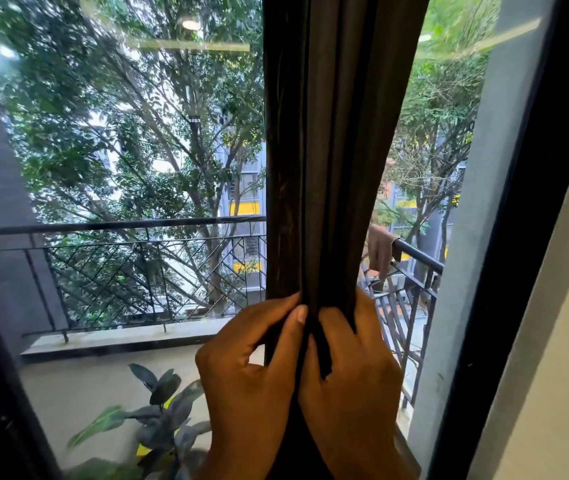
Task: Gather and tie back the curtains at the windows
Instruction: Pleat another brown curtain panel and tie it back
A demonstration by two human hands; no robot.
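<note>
A dark brown curtain (331, 150) hangs bunched into a narrow column in front of the window glass (137, 168). My left hand (248, 379) grips its left side, thumb and fingers curled round the folds. Pressed against it from the right, my right hand (352, 372) holds the other side of the bundle, with a dark strip of fabric (323, 355) running between its thumb and fingers. I cannot tell whether that strip is a tie-back or a curtain fold. The curtain below my hands is hidden.
A black window frame (505, 271) and a pale wall (560, 341) stand at the right. Outside lie a balcony with a black metal railing (120, 251), a leafy potted plant (158, 410) and a cloth (380, 247) draped on the rail.
</note>
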